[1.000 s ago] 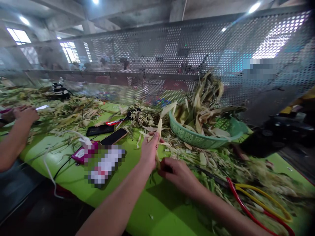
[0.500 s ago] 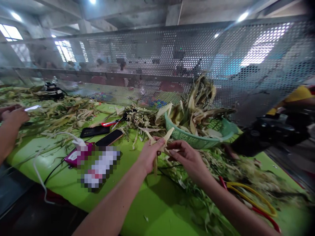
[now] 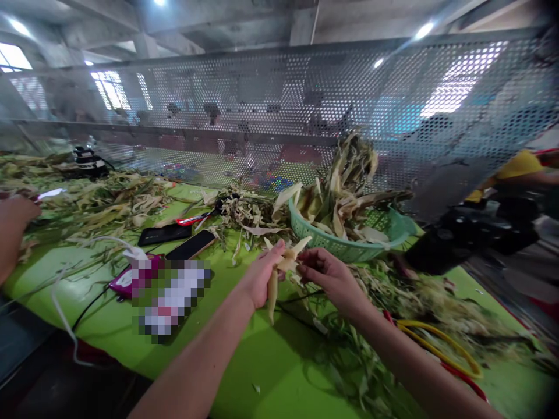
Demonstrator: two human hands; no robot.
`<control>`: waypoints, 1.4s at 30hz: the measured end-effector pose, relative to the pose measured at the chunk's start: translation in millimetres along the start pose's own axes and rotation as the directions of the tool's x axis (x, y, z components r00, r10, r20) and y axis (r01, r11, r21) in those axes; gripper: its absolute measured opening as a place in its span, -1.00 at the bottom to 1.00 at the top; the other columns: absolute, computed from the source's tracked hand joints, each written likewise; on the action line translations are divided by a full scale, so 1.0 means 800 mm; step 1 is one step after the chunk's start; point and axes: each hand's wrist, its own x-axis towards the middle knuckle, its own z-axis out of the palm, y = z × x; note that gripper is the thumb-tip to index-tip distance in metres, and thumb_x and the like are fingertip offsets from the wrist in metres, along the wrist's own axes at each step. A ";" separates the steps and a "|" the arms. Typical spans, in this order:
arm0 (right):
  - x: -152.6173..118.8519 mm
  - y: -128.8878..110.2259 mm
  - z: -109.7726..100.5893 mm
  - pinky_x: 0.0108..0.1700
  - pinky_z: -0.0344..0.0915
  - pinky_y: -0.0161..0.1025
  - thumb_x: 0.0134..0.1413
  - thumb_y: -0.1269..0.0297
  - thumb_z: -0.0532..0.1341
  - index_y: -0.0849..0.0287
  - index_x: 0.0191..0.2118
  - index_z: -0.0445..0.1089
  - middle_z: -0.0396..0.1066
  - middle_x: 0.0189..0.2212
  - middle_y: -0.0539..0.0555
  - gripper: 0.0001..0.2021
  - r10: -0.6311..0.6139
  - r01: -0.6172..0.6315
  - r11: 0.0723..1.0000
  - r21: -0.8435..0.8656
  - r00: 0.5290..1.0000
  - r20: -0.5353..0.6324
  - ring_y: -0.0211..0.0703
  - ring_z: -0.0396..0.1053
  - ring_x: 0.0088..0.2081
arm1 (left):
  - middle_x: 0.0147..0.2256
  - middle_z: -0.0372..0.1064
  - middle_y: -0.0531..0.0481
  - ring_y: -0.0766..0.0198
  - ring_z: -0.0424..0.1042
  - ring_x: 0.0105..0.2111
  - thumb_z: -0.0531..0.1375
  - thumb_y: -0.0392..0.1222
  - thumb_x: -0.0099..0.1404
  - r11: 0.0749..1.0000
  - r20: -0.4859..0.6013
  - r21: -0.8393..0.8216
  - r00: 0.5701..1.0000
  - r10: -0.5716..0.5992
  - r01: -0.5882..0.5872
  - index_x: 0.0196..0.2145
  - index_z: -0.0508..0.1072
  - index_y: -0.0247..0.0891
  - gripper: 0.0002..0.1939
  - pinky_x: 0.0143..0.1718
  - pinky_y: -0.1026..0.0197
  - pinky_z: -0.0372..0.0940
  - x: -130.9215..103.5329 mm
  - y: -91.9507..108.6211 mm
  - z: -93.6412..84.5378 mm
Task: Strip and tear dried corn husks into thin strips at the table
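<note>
Pale strips of corn husk, folded into a star-like shape, are pinched in my left hand over the middle of the green table. Two ends point upward and one longer strip hangs down below my fingers. My right hand is at the right side of the piece, its thumb and forefinger closed together on the husk's edge; the fingertips partly cover what they pinch. Just behind my hands stands a light green plastic basket with dried corn husks heaped in it.
Husk scraps and a person's hand are at left. Phones, a red cutter, a purple packet and a white cable lie left of me. Yellow-handled scissors and corn silk lie right. A perforated screen stands behind.
The husk piece has turned slightly, showing more of its folded centre and a longer hanging strip. My right fingers have closed in more at its side. The whole view has shifted a little.
</note>
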 end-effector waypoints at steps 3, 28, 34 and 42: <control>0.007 0.002 -0.013 -0.38 0.29 -0.29 -0.09 0.13 0.33 0.19 -0.31 0.33 0.34 -0.45 -0.01 -0.72 -0.058 0.053 0.995 -0.079 0.996 -0.064 -0.25 0.29 -0.41 | -0.57 0.20 0.11 0.56 0.05 -0.67 0.32 0.10 0.03 0.999 0.011 0.016 0.999 0.049 -0.049 -0.42 0.44 -0.35 -0.59 -0.66 0.42 -0.01 0.006 -0.001 -0.008; 0.005 -0.014 -0.022 -0.51 0.04 -0.32 -0.08 0.05 0.30 0.18 -0.47 0.33 0.20 -0.58 -0.07 -0.71 -0.048 0.069 0.995 0.074 0.966 -0.254 -0.31 0.08 -0.56 | -0.44 0.36 0.02 0.41 0.20 -0.49 0.36 0.00 -0.03 0.901 0.169 0.429 0.986 -0.011 -0.063 -0.38 0.42 -0.28 -0.66 -0.45 0.35 0.04 -0.014 -0.004 0.006; 0.002 -0.030 -0.036 -0.55 0.04 -0.32 -0.03 -0.02 0.27 0.18 -0.54 0.29 0.19 -0.65 -0.06 -0.64 -0.077 0.057 0.995 -0.084 0.962 -0.261 -0.32 0.09 -0.60 | -0.48 0.31 0.06 0.34 0.24 -0.45 0.33 -0.06 0.02 0.836 0.170 0.531 0.984 0.054 -0.138 -0.38 0.43 -0.26 -0.73 -0.37 0.32 0.11 -0.011 -0.007 0.003; -0.009 -0.041 -0.013 -0.19 0.24 -0.23 0.07 0.17 0.22 0.14 -0.32 0.48 0.41 -0.32 0.04 -0.83 -0.198 0.206 0.902 -0.380 0.978 0.059 -0.15 0.36 -0.24 | -0.29 0.40 -0.02 0.27 0.33 -0.29 0.24 -0.11 0.15 0.781 0.389 0.568 0.921 0.023 -0.259 -0.20 0.46 -0.24 -0.74 -0.17 0.24 0.21 -0.010 -0.025 0.010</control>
